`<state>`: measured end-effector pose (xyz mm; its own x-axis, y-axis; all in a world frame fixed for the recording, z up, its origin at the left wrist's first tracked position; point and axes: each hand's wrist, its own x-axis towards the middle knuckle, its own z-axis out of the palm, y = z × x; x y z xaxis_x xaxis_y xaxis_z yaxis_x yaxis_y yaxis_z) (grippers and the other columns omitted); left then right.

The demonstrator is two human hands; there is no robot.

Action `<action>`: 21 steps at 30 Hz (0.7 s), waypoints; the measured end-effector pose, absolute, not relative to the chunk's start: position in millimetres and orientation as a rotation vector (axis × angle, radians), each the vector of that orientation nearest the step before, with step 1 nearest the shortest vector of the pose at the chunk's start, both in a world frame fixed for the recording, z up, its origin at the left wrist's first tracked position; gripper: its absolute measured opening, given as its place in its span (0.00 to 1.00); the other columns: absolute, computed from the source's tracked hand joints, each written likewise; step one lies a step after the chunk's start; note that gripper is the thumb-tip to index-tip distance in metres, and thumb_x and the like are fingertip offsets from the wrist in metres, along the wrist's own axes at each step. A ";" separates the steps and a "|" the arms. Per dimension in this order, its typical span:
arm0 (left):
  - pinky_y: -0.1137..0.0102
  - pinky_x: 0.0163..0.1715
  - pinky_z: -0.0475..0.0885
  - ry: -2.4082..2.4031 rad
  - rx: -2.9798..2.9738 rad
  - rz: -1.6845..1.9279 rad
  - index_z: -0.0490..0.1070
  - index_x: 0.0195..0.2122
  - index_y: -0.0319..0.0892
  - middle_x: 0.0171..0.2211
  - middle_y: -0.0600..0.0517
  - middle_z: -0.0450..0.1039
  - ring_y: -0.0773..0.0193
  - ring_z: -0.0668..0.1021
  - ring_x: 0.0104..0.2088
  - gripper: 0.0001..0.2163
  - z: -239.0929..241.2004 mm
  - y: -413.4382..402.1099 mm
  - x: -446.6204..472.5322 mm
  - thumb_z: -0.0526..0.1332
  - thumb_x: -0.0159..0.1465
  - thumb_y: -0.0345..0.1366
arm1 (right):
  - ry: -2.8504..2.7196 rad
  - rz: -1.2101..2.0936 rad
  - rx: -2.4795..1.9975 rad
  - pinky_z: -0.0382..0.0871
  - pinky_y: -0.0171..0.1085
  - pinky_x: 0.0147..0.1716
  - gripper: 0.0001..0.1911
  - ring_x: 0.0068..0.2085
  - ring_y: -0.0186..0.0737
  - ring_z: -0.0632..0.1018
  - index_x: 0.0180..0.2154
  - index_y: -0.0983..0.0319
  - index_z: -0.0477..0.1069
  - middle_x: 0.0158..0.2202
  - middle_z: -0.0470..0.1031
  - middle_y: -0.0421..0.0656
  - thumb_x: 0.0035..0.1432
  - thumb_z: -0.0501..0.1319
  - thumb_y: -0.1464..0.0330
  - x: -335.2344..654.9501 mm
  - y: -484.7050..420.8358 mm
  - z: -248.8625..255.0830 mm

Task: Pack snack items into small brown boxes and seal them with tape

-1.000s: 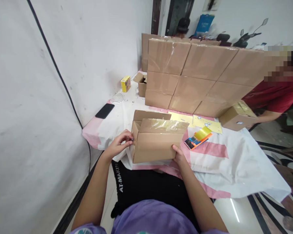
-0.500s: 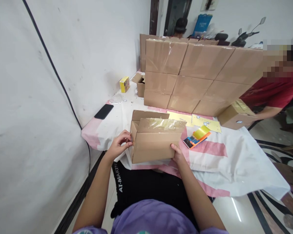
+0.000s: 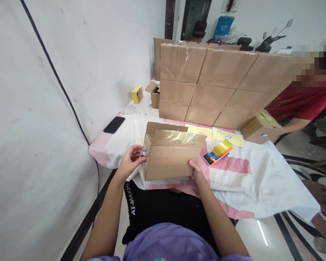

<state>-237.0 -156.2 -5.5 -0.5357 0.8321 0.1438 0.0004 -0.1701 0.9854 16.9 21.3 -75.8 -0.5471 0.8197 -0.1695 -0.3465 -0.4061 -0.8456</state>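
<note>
An open cardboard box [image 3: 174, 163] is tilted in front of me, its top flaps up and clear tape along the front flap. My right hand [image 3: 196, 171] grips its lower right corner, thumb on the front face and the other fingers hidden behind. At the box's left end, my left hand [image 3: 132, 159] has thumb and fingers pinched around a small white-and-blue sticker [image 3: 143, 153]. Right of the box lies an orange and blue tape dispenser [image 3: 217, 153] with yellowish tape. Yellow sheets [image 3: 229, 137] bearing similar small stickers lie behind it.
Stacked, taped cartons [image 3: 217, 83] form a wall across the back. A person in a red sleeve [image 3: 309, 101] touches a carton [image 3: 262, 128] at the right. A black phone [image 3: 114, 124], a white perforated object [image 3: 128, 110] and a yellow box [image 3: 137, 94] lie near the left wall.
My left hand has drawn slightly left from the box's end, and the small sticker now shows at its fingertips. My right hand keeps its grip on the box.
</note>
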 end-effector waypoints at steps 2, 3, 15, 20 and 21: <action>0.72 0.34 0.72 1.509 0.917 1.756 0.71 0.44 0.43 0.32 0.54 0.71 0.65 0.74 0.34 0.23 -1.0 -157.3 -233.8 0.75 0.52 0.45 | -1.024 2.006 -0.757 0.79 0.53 0.49 0.36 0.52 0.60 0.82 0.49 0.59 0.73 0.46 0.84 0.48 0.37 0.75 0.56 16.8 21.4 -77.1; 0.72 0.33 0.71 1.523 0.897 1.740 0.72 0.43 0.42 0.31 0.54 0.71 0.66 0.74 0.32 0.22 0.8 -157.6 -232.6 0.75 0.52 0.46 | -1.030 2.003 -0.755 0.80 0.53 0.49 0.36 0.52 0.60 0.82 0.49 0.59 0.73 0.46 0.84 0.48 0.37 0.75 0.56 16.7 21.5 -77.7; 0.72 0.25 0.65 1.792 0.935 1.974 0.75 0.30 0.42 0.25 0.55 0.72 0.69 0.69 0.24 0.11 9.3 -172.8 -247.7 0.72 0.55 0.43 | -1.446 1.432 -0.758 0.66 0.59 0.64 0.46 0.63 0.60 0.72 0.62 0.59 0.65 0.59 0.75 0.52 0.44 0.74 0.51 7.9 12.1 -75.5; 0.71 0.19 0.61 1.837 1.019 2.134 0.77 0.30 0.48 0.28 0.56 0.76 0.69 0.68 0.22 0.07 50.4 -173.0 -227.3 0.73 0.56 0.39 | -1.786 0.996 -0.860 0.48 0.60 0.72 0.62 0.74 0.61 0.52 0.73 0.61 0.44 0.72 0.49 0.58 0.46 0.75 0.52 -9.5 10.0 -72.5; 0.70 0.18 0.62 1.833 1.066 2.089 0.78 0.31 0.50 0.29 0.56 0.77 0.68 0.69 0.22 0.07 62.6 -164.9 -214.4 0.74 0.55 0.39 | -1.847 0.977 -0.861 0.47 0.60 0.72 0.65 0.74 0.61 0.50 0.74 0.62 0.41 0.73 0.47 0.58 0.46 0.75 0.53 -11.7 9.7 -72.6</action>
<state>-214.4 -164.9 62.6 -0.7316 0.5536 0.3978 0.3225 -0.2330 0.9175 -11.7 9.7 -72.6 -0.3983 0.8430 0.3615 0.1760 0.4570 -0.8719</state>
